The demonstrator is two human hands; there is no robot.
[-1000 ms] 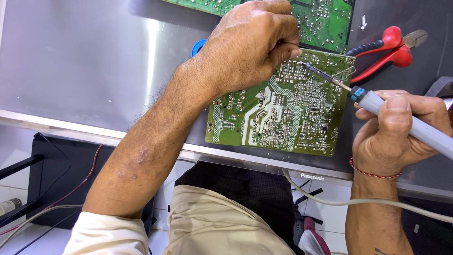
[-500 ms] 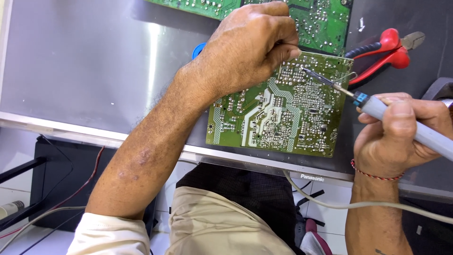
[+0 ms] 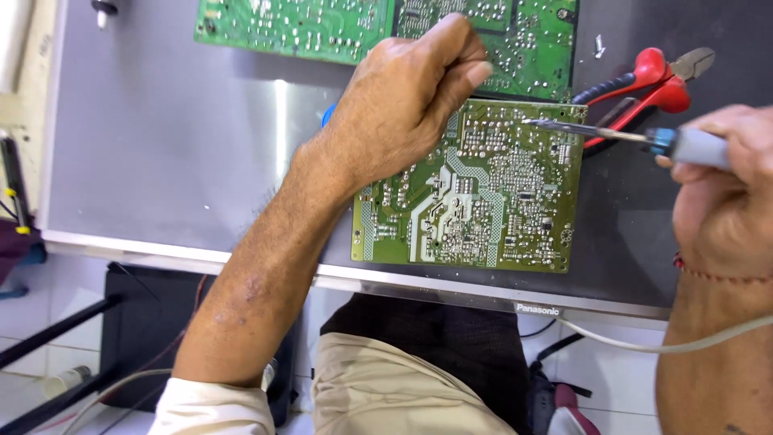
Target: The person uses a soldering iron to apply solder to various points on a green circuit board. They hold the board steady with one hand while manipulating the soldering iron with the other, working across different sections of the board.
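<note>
Since a second ago we see the right hand (image 3: 725, 193), gripping the soldering iron (image 3: 636, 138), draw back toward the circuit board (image 3: 475, 193) edge on the counter (image 3: 161, 145), while the left hand (image 3: 411, 97) stays fisted, maybe pinching solder.

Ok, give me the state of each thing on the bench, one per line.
Small circuit board: solder side up, flat, left hand fisted on its top-left corner.
Soldering iron: in right hand, tip over the board's top-right edge.
Red cutters: lying unused, jaws shut.
Large circuit board: flat, untouched.
</note>
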